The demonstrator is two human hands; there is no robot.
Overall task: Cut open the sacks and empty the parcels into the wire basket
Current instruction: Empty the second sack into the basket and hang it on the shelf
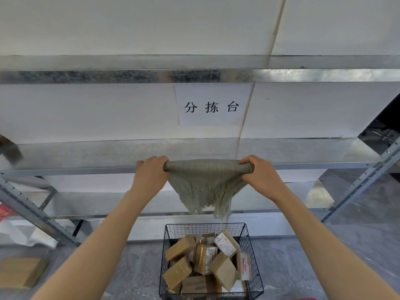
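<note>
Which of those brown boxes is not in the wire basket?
The brown box lying alone on the floor at the far left; the other boxes are piled inside the wire basket.

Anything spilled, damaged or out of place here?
Nothing stands out. The left hand and right hand grip the limp, ragged-ended sack above the wire basket; parcels lie jumbled inside it, none beside it.

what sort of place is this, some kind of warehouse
Most likely a parcel sorting station in a warehouse or depot. A paper sign reads 分拣台, "sorting table"; bare metal shelving stands ahead; and a wire basket holds labelled cardboard parcels.
</note>
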